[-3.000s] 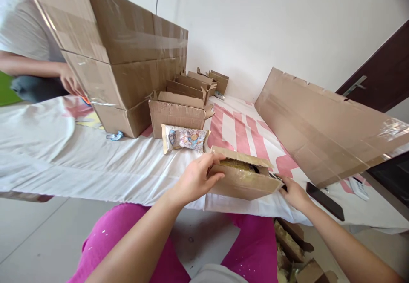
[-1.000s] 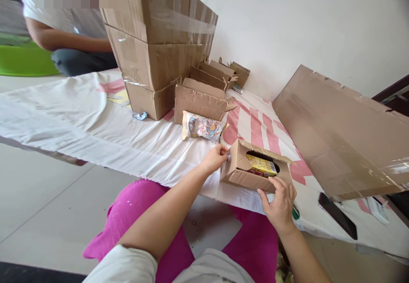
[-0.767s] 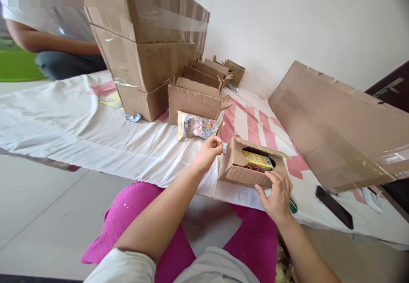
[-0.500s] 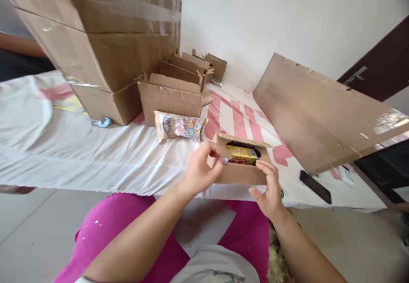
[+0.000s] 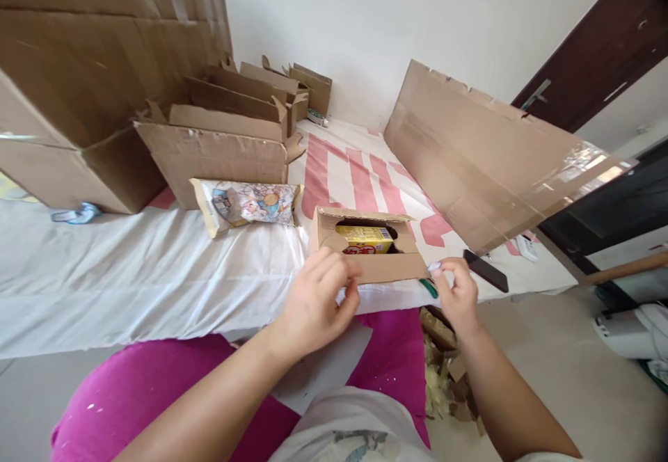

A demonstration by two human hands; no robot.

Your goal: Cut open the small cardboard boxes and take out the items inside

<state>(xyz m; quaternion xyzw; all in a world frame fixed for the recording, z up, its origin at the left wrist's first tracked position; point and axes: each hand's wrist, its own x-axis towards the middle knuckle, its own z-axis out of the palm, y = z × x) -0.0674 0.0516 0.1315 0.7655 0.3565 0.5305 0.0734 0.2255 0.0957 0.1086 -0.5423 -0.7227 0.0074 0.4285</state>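
A small open cardboard box (image 5: 389, 267) stands near the front edge of the table. Through its cut-out top shows a yellow packet with red print (image 5: 362, 239). My left hand (image 5: 321, 295) is at the box's front left corner, fingers curled and thumb apart from them; nothing shows in it. Beyond the front right corner, my right hand (image 5: 459, 291) pinches a small pale scrap (image 5: 433, 268), too small to name. A green object (image 5: 428, 287) lies partly hidden by the box's right end. Left of the box lies a printed snack bag (image 5: 253, 202).
Tall taped cartons (image 5: 109, 86) stand at the left, with several open cardboard boxes (image 5: 219, 145) behind the bag. A large cardboard sheet (image 5: 480, 149) leans at the right. A phone (image 5: 485, 271) lies near the right edge. Cardboard scraps (image 5: 451, 371) are on the floor below.
My view has shifted right. The pale scrap was at my left hand's fingertips and is now in my right hand, which has moved past the box's right end and closed.
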